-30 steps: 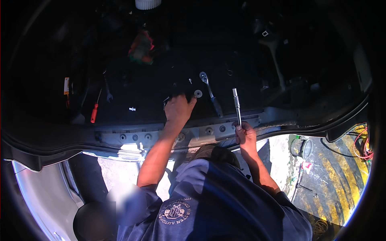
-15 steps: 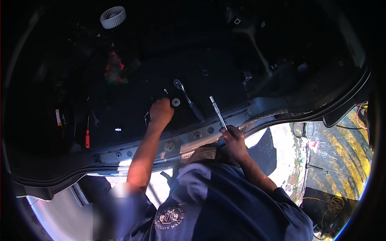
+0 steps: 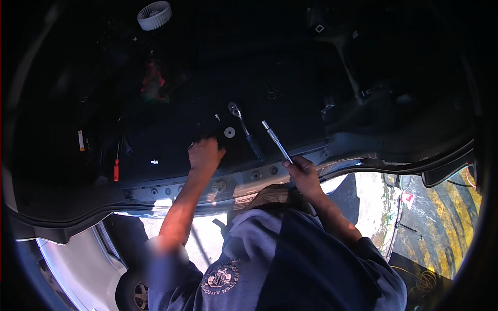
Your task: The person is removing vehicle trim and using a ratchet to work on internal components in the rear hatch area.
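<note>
By the near edge of the cargo floor (image 3: 168, 132), our right hand (image 3: 303, 173) clamps the steel bar (image 3: 277, 141) by its end, presumably leaving its tip clear, while, apart from it, our left hand (image 3: 206, 154) hides its grip near the washer (image 3: 229, 132), so we cannot tell.

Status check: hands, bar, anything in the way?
Right hand gripping bar by near end. Left hand down, hold unclear. Ratchet, washer lie between left hand and bar.

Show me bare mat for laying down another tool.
The widest patch seems to lie beyond the bolt, right of the red bundle; a smaller one between the screwdriver and the silver piece. It is crowded around the left hand, washer, bolt and ratchet, with the right hand's metal rod nearby. Some areas are too dark to judge.
</note>
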### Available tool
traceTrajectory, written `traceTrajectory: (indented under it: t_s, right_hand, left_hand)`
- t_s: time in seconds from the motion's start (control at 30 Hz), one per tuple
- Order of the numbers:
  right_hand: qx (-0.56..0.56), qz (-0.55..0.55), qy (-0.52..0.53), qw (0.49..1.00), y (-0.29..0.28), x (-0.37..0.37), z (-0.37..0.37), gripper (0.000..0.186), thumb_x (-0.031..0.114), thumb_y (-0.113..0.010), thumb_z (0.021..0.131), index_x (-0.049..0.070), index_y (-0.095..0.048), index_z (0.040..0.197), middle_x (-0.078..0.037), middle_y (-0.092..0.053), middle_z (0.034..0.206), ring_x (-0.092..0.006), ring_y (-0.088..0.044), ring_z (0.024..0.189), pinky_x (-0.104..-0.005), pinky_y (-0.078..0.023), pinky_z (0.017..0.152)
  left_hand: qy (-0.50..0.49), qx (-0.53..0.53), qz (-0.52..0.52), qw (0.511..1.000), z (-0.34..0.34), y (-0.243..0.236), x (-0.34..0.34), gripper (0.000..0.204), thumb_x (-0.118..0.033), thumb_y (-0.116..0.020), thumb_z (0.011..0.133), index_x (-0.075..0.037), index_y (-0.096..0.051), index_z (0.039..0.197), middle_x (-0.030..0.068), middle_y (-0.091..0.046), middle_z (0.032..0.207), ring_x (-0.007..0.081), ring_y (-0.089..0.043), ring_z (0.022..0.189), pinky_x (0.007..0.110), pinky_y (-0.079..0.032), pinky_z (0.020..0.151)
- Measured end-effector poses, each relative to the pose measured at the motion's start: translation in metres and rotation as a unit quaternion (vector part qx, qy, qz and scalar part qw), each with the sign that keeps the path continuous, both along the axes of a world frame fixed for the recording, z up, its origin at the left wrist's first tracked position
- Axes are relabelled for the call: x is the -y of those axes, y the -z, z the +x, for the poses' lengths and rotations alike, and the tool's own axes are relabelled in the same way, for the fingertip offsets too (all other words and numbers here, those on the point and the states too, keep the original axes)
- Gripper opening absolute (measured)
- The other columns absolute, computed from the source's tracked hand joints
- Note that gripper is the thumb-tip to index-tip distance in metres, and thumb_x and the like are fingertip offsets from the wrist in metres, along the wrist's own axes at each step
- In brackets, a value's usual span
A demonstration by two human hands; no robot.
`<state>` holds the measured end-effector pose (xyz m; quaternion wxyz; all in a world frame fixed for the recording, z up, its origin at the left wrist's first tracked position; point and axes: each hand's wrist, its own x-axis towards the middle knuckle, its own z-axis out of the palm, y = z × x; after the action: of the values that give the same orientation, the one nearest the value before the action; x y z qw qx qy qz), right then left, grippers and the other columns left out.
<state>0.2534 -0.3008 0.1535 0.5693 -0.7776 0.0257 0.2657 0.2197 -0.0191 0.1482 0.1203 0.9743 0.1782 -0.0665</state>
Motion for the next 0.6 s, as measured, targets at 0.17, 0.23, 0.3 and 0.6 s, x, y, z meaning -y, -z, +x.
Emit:
traceTrajectory:
  t_s: [0.17, 0.23, 0.3, 0.6]
  right_hand:
    - [-0.007, -0.015, -0.055, 0.998, -0.006, 0.001, 0.010, 0.023, 0.025, -0.063, 0.089, 0.002, -0.064, 0.092, -0.002, -0.056, 0.069, -0.0087, -0.050, 0.070, -0.0275, -0.043, 0.065]
    - [0.000, -0.029, -0.041, 0.999, -0.004, 0.008, 0.012, 0.023, 0.025, -0.063, 0.090, 0.002, -0.064, 0.093, -0.002, -0.057, 0.070, -0.0090, -0.051, 0.071, -0.0277, -0.043, 0.066]
    - [0.008, -0.051, -0.035, 0.998, 0.000, 0.021, 0.015, 0.022, 0.024, -0.063, 0.090, 0.003, -0.065, 0.096, -0.003, -0.058, 0.073, -0.0090, -0.052, 0.072, -0.0279, -0.044, 0.068]
    - [-0.023, 0.006, 0.073, 0.997, -0.001, 0.041, 0.037, 0.023, 0.025, -0.059, 0.094, 0.003, -0.065, 0.093, 0.005, -0.045, 0.063, -0.0033, -0.038, 0.059, -0.0221, -0.032, 0.054]
  left_hand:
    - [0.019, -0.123, 0.020, 0.992, 0.011, 0.000, -0.001, 0.021, -0.021, -0.070, 0.075, -0.005, -0.068, 0.088, 0.0169, -0.068, 0.091, 0.0324, -0.066, 0.091, 0.043, -0.054, 0.080]
    - [0.019, -0.123, 0.024, 0.992, 0.012, 0.007, -0.006, 0.018, -0.019, -0.068, 0.076, -0.005, -0.068, 0.087, 0.0171, -0.068, 0.091, 0.0323, -0.066, 0.091, 0.043, -0.053, 0.080]
    - [0.021, -0.060, 0.021, 0.998, 0.015, 0.007, -0.008, 0.015, -0.016, -0.065, 0.076, -0.004, -0.067, 0.086, 0.0169, -0.068, 0.088, 0.0321, -0.066, 0.089, 0.042, -0.053, 0.079]
    - [-0.187, 0.083, -0.633, 0.747, 0.087, -0.008, 0.014, 0.012, -0.016, -0.070, 0.081, -0.005, -0.066, 0.079, -0.0005, -0.057, 0.068, 0.0087, -0.055, 0.064, 0.024, -0.048, 0.061]
